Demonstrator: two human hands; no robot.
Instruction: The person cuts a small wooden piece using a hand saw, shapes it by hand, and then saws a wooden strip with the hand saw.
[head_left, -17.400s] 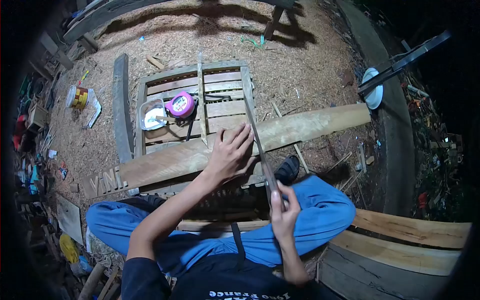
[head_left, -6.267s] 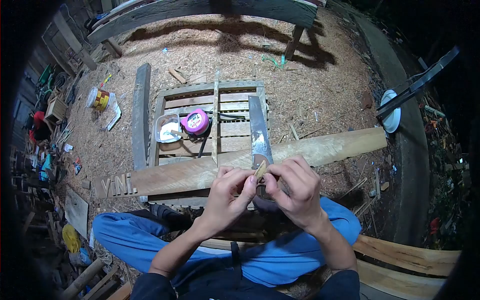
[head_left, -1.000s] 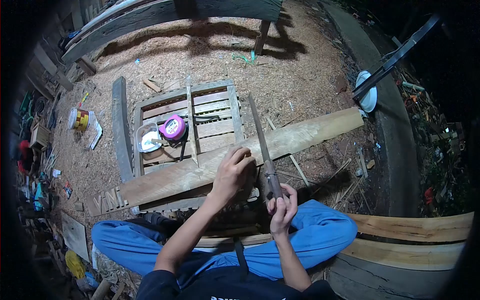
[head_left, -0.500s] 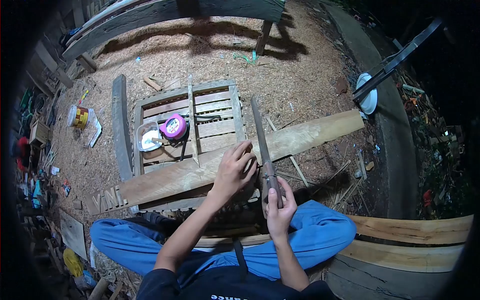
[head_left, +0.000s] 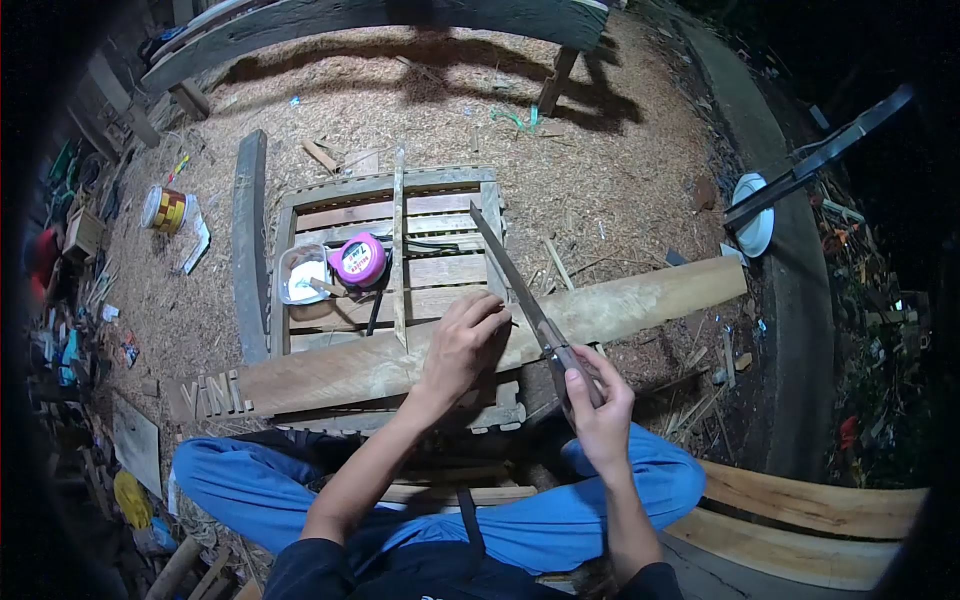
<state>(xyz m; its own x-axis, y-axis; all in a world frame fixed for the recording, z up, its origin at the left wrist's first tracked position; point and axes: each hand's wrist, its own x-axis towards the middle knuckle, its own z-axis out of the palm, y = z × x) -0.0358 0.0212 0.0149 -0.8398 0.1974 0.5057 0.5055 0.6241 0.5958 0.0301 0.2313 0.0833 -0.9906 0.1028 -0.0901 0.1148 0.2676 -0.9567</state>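
Note:
My right hand [head_left: 600,410] is closed round the dark handle of a long-bladed knife [head_left: 512,270]. Its blade points up and left, slanting across a long wooden board [head_left: 330,372]. Raised letters [head_left: 218,394] stand on the board's left end. Over the middle of the board, my left hand [head_left: 465,340] has its fingers curled together beside the blade. A small dark tip shows at those fingers, but what they hold is mostly hidden.
Under the board lies a slatted wooden frame [head_left: 487,200]. On it are a pink tape measure [head_left: 361,260], a plastic tub [head_left: 290,285] with white contents and a thin stick [head_left: 398,220]. A grey plank [head_left: 250,220] lies left; a bench [head_left: 400,32] stands beyond.
The knife has tilted further left, its tip swinging toward the frame, while my right hand has shifted right. My left hand stays over the board with curled fingers. The whole view has shifted slightly.

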